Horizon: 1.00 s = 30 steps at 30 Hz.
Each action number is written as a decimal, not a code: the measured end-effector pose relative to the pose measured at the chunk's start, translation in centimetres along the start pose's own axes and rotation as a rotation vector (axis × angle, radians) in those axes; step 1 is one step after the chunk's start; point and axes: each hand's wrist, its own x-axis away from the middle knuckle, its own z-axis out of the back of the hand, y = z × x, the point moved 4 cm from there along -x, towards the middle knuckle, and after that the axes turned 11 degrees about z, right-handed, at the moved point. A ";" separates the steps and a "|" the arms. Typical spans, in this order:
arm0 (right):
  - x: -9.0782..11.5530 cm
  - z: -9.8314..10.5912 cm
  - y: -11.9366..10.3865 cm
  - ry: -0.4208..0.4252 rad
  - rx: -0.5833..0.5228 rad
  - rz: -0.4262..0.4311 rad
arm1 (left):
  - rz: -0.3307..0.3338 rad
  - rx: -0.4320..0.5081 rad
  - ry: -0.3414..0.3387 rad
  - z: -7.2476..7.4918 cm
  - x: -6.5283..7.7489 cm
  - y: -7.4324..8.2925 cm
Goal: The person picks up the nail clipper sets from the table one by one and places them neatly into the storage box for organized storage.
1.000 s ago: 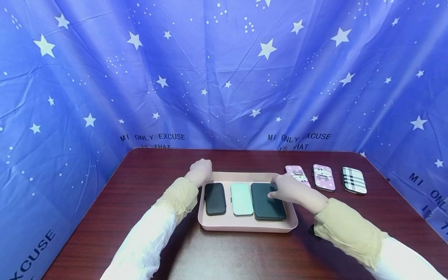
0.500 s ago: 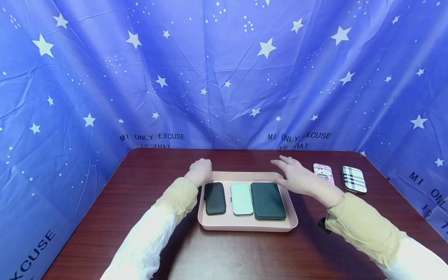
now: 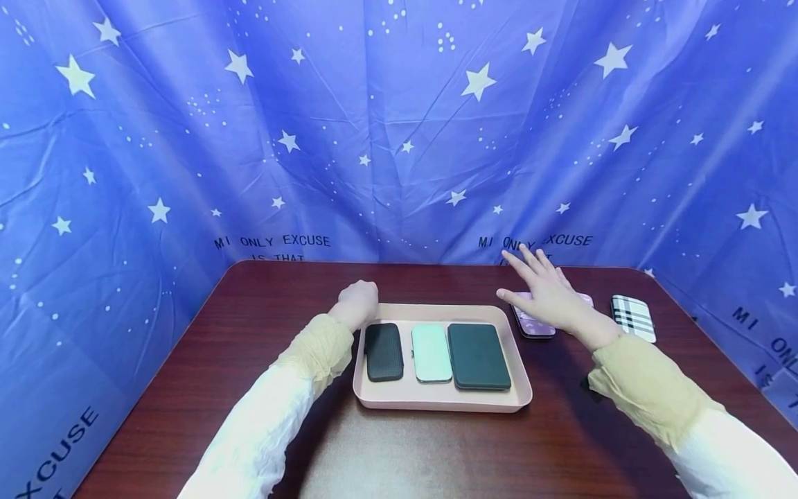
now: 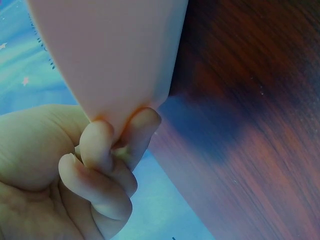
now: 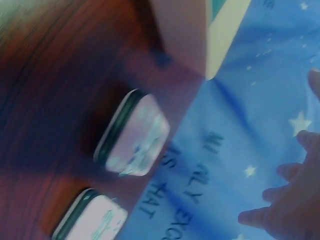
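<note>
My left hand (image 3: 358, 305) holds the back left corner of a shallow pink tray (image 3: 436, 403); the left wrist view shows curled fingers (image 4: 97, 142) pinching the rim. Three flat cases lie in the tray: a ridged black one (image 3: 384, 352), a mint green one (image 3: 431, 353) and a larger dark green one (image 3: 479, 356). With fingers spread, my right hand (image 3: 548, 296) is raised over two pink patterned cases, holding nothing. It partly hides both the nearer pink case (image 3: 536, 330) and the farther pink case (image 3: 587, 299).
A black-and-white plaid case (image 3: 633, 319) lies at the right of the dark wooden table (image 3: 249, 416). Behind the table hangs a blue star-printed curtain (image 3: 399, 187), which continues around both sides.
My right hand has risen from over the dark green case and moved right and back, with its fingers spreading. The left hand stays on the tray corner, and the cases in the tray have not moved.
</note>
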 end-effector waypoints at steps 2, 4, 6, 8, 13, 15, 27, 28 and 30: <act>-0.1 -0.4 0.8 0.014 -0.009 -0.002 | 0.002 0.000 0.001 0.1 0.0 0.0; -0.1 -0.9 1.6 0.020 -0.013 -0.003 | 0.001 -0.002 -0.001 0.1 0.0 0.0; -0.1 -1.4 2.2 0.022 -0.016 -0.004 | 0.002 -0.003 -0.007 0.2 0.0 0.0; -0.1 -1.8 2.7 0.015 -0.013 -0.011 | 0.001 -0.005 -0.012 0.2 0.0 0.1; -0.2 -2.9 4.1 -0.020 -0.011 -0.045 | 0.002 -0.003 -0.007 0.1 0.0 0.0; -0.3 -3.5 4.8 -0.027 -0.003 -0.044 | 0.001 -0.001 -0.004 0.1 0.1 0.0; -0.2 -5.9 6.3 -0.061 -0.019 -0.032 | -0.010 0.000 0.008 -0.1 -0.1 0.0; -0.2 -5.9 6.4 -0.064 -0.016 -0.040 | -0.010 0.001 0.009 -0.1 -0.1 0.0; -0.3 -5.9 6.6 -0.066 -0.010 -0.049 | -0.008 0.003 0.008 0.0 -0.1 0.0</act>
